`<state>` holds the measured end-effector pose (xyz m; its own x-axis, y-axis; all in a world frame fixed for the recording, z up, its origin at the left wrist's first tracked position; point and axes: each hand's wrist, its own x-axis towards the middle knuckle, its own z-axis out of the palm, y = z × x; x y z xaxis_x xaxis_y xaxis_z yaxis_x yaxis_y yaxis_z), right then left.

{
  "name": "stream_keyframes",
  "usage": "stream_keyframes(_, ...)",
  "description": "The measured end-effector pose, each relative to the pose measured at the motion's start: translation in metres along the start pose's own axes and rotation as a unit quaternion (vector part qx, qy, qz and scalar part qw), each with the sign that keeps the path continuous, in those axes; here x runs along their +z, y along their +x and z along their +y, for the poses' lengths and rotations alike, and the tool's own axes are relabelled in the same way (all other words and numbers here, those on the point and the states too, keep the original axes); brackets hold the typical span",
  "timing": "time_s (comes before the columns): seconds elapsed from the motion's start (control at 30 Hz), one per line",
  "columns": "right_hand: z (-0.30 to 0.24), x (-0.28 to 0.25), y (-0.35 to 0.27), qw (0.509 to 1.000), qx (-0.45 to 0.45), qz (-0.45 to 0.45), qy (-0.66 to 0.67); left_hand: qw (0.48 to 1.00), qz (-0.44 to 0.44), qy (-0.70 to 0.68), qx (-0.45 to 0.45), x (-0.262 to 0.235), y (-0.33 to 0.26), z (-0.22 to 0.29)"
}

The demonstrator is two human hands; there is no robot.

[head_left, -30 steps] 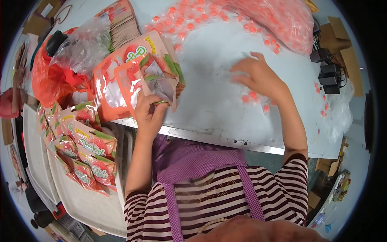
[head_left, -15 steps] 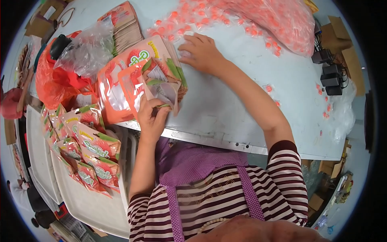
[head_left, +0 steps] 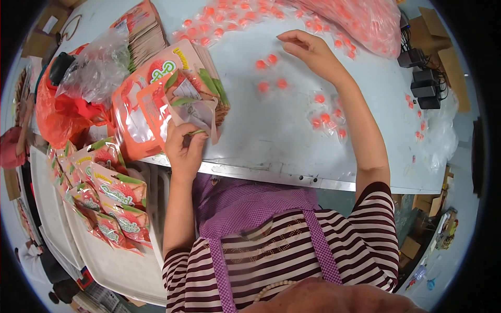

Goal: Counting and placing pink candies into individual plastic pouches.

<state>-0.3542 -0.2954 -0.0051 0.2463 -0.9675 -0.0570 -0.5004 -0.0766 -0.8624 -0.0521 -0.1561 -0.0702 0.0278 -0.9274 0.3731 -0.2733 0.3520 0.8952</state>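
Observation:
My left hand point(head_left: 183, 148) pinches the lower edge of an opened red and green pouch point(head_left: 201, 110), its pale inside showing. The pouch lies over a stack of flat pouches point(head_left: 180, 57) near the table's front edge. My right hand point(head_left: 309, 52) is over the table to the right, thumb and fingers apart, with nothing seen in it. Just left of and below it lie several loose wrapped red candies point(head_left: 271, 73). A second small group of wrapped candies point(head_left: 326, 119) is beside my right forearm.
A loose spread of wrapped candies point(head_left: 229, 21) runs along the far side to a big clear bag point(head_left: 360, 26) full of them. Filled pouches point(head_left: 117, 188) stand on a white tray point(head_left: 120, 271) at left. Behind them are a red plastic bag point(head_left: 52, 117) and black adapters point(head_left: 425, 86) far right.
My right hand has moved right, away from the pouch stack, and its fingers have opened. Several candies now lie on the table where none lay before. My left hand keeps hold of the pouch.

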Motion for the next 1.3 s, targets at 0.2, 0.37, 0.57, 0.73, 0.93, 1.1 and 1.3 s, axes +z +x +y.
stream_keyframes(0.2,0.003,0.031,0.043,0.995,-0.078,-0.011,-0.058,0.999,-0.004,0.034,0.0,0.0,0.0,-0.001)
stream_keyframes(0.37,-0.008,0.023,0.056,0.992,-0.113,-0.013,-0.06,1.0,0.005,0.019,0.0,0.0,-0.001,0.001)
stream_keyframes(0.57,-0.008,0.055,0.001,0.9,-0.192,-0.003,-0.39,0.999,0.006,0.043,0.018,-0.002,0.001,0.0)
stream_keyframes(0.73,0.007,0.043,-0.049,0.877,-0.199,-0.035,-0.435,0.999,-0.013,0.033,0.017,0.0,0.004,0.002)
stream_keyframes(0.93,-0.002,-0.036,-0.063,0.957,-0.002,-0.115,-0.265,0.998,-0.009,0.053,0.02,-0.004,-0.003,-0.006)
stream_keyframes(1.1,0.073,-0.096,-0.026,0.947,0.016,0.136,-0.29,0.998,-0.013,0.056,0.025,-0.002,-0.001,-0.004)
stream_keyframes(1.3,0.14,-0.102,0.006,0.875,0.015,0.257,-0.411,0.999,-0.012,0.033,0.01,0.001,-0.001,-0.002)
